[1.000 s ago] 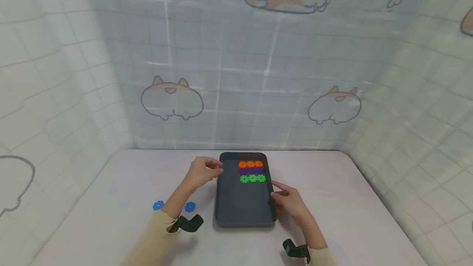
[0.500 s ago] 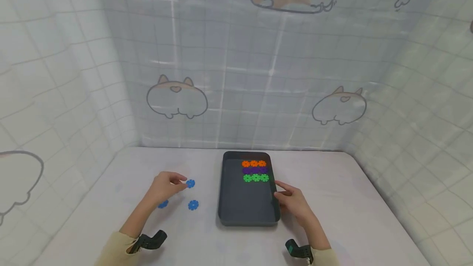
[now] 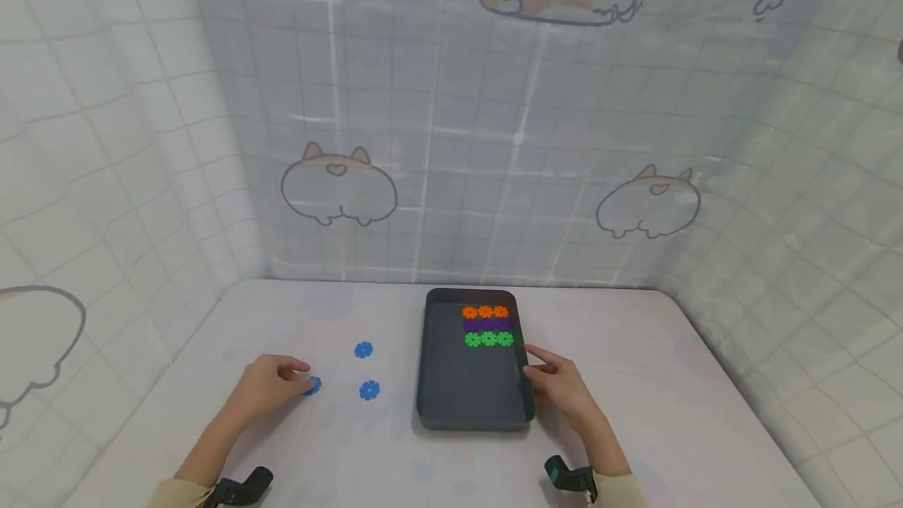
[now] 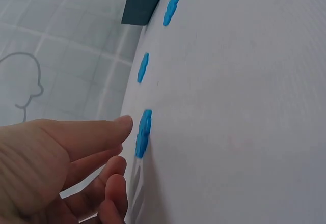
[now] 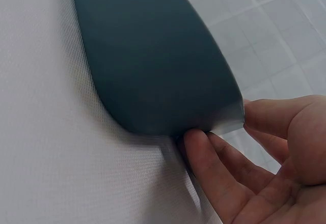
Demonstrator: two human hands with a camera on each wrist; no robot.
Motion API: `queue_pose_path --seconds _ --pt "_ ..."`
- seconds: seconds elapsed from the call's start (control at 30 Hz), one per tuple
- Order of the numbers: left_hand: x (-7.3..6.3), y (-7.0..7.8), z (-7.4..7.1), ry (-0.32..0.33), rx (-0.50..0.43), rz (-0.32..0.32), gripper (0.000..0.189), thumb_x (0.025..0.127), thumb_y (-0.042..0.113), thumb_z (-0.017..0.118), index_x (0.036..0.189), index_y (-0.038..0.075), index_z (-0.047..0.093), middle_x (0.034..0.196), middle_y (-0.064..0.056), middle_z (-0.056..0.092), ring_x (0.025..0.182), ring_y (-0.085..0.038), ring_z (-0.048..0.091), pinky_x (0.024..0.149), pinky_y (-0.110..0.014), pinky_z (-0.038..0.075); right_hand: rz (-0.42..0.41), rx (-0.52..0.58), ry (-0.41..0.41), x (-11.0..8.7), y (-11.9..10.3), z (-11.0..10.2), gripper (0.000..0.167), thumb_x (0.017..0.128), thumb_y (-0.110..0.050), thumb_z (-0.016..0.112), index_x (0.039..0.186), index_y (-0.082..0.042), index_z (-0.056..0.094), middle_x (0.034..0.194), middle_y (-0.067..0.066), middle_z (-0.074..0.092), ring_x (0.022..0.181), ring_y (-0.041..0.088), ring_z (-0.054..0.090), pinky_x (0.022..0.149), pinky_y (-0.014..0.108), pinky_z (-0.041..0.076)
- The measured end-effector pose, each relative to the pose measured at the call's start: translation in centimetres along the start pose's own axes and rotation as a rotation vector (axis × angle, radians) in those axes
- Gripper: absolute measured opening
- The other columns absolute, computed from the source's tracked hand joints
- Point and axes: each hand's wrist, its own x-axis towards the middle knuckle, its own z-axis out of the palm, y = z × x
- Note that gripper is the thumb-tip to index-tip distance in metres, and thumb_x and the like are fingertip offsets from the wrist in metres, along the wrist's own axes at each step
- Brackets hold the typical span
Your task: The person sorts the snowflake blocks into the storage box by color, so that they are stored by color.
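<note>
My left hand point(image 3: 266, 384) is low at the left of the table, thumb and finger at the edge of a blue flower-shaped plastic piece point(image 3: 313, 386). In the left wrist view the thumb tip lies right beside this blue piece point(image 4: 144, 133), the other fingers loosely bent. Two more blue pieces point(image 3: 363, 350) point(image 3: 369, 390) lie between this hand and the dark grey tray point(image 3: 476, 419). My right hand point(image 3: 560, 390) holds the tray's right side, with fingertips at the rim and wall. Inside the tray, rows of orange point(image 3: 485, 312), purple point(image 3: 487, 325) and green pieces point(image 3: 489, 339) sit toward the upper right.
The tray stands on a pale table point(image 3: 437, 469) near its middle. A fabric wall with grid lines and cartoon dogs point(image 3: 451, 218) rises behind the table, and similar walls close off both sides. Each wrist wears a dark camera mount point(image 3: 243, 486).
My left hand has moved from the tray's left edge down and left, leaving one blue piece on the table, to another blue piece. The right hand stays at the tray.
</note>
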Motion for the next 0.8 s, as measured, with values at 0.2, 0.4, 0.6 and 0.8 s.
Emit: queue_pose_path --seconds 0.2,0.4,0.6,0.8 --pt "-0.37 -0.56 -0.5 -0.032 0.017 0.0 0.041 0.075 0.03 0.084 0.103 0.003 0.073 0.076 -0.001 0.06 0.068 -0.018 0.052 0.057 -0.031 0.045 0.003 -0.006 0.012 -0.11 -0.04 -0.08 0.048 0.092 -0.012 0.067 0.138 -0.009 0.055 0.112 0.02 0.065 0.085 0.027 0.068 0.069 0.04 0.059" --pt "-0.43 -0.86 -0.15 -0.04 0.021 -0.021 0.045 0.072 0.034 0.086 0.104 0.005 0.073 0.076 -0.001 0.058 0.069 -0.018 0.051 0.056 -0.031 0.044 -0.003 0.0 0.007 -0.04 0.16 -0.07 0.048 0.092 -0.011 0.067 0.138 -0.008 0.055 0.111 0.02 0.065 0.084 0.026 0.068 0.068 0.04 0.059" --pt "-0.51 -0.75 0.31 -0.011 0.027 -0.015 0.038 0.073 0.03 0.086 0.099 0.005 0.073 0.071 -0.002 0.055 0.066 -0.018 0.048 0.054 -0.03 0.041 -0.009 0.01 0.001 -0.01 0.28 -0.01 0.048 0.092 -0.011 0.067 0.138 -0.008 0.055 0.111 0.02 0.065 0.084 0.026 0.068 0.068 0.04 0.059" --pt "-0.5 -0.02 0.48 0.014 -0.032 -0.003 0.03 0.074 0.02 0.085 0.094 0.003 0.07 0.079 -0.002 0.063 0.072 -0.018 0.058 0.06 -0.031 0.05 -0.009 0.002 -0.002 0.02 0.31 0.0 0.049 0.092 -0.012 0.067 0.139 -0.008 0.054 0.11 0.019 0.065 0.084 0.026 0.068 0.068 0.04 0.059"
